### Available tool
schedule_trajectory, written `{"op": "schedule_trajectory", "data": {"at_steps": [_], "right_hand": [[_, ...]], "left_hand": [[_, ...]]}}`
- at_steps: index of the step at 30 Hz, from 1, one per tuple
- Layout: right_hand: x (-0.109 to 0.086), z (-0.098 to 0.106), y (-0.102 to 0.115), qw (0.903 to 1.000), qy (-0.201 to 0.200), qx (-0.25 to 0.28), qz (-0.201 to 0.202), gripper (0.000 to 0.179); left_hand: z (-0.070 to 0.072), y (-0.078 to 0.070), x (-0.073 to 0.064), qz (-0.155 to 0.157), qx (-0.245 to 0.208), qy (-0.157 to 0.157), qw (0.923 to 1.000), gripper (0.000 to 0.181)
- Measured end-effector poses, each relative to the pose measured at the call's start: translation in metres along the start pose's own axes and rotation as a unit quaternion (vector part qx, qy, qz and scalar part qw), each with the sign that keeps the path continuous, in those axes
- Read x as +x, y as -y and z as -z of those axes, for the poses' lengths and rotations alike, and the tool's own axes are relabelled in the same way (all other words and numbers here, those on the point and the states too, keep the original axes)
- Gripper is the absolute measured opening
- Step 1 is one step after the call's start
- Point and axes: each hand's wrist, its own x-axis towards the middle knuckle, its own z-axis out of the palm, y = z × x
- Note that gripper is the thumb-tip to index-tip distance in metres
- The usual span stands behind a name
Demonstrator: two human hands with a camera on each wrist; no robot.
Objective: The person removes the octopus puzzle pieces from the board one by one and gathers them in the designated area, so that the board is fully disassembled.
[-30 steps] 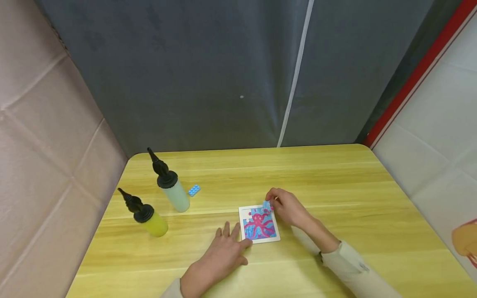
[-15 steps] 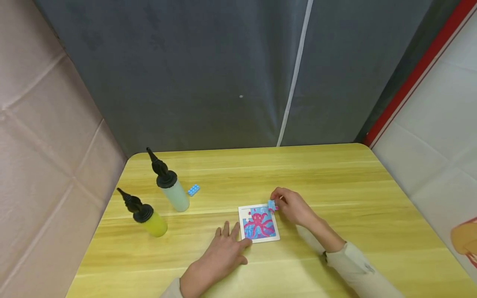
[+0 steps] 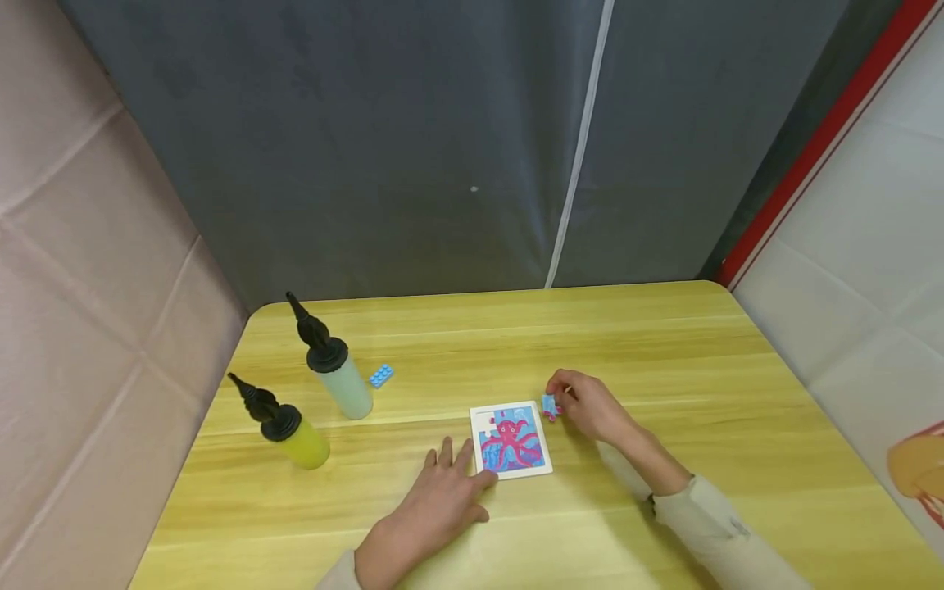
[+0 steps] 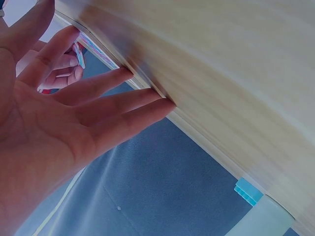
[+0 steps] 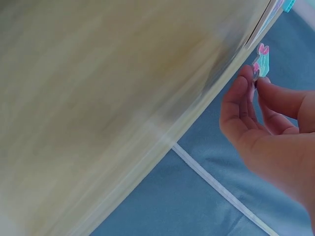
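A square jigsaw puzzle (image 3: 511,442) with a pink octopus on blue lies in a white frame in the head view. White backing shows at its upper left corner. My right hand (image 3: 590,407) pinches a blue and pink puzzle piece (image 3: 549,406) between thumb and fingers, just right of the frame. The same puzzle piece (image 5: 263,61) shows in the right wrist view, raised above the tabletop. My left hand (image 3: 435,506) has its fingers spread, the fingertips on the table and the thumb at the frame's lower left corner.
On the left stand two hand pumps with black nozzles, a pale green pump (image 3: 347,389) and a yellow pump (image 3: 306,445). A blue toy brick (image 3: 381,376) lies beside the green one. The wooden table (image 3: 634,328) ends at a dark curtain (image 3: 398,164).
My right hand has moved to the right with the puzzle piece, from over the frame's upper right corner to beside the frame. My left hand has stayed in place.
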Motion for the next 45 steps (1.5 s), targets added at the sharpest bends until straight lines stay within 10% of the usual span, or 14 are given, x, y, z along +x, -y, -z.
{"op": "schedule_trajectory", "data": {"at_steps": [31, 45], "right_hand": [[0.007, 0.002, -0.011, 0.9982, -0.008, -0.059, -0.009, 0.012], [0.008, -0.011, 0.017, 0.9974, 0.012, -0.065, 0.031, 0.010]], "left_hand": [[0.002, -0.001, 0.000, -0.001, -0.005, 0.008, 1.0000, 0.041], [0.003, 0.000, 0.001, 0.006, -0.001, 0.021, 0.9998, 0.042]]}}
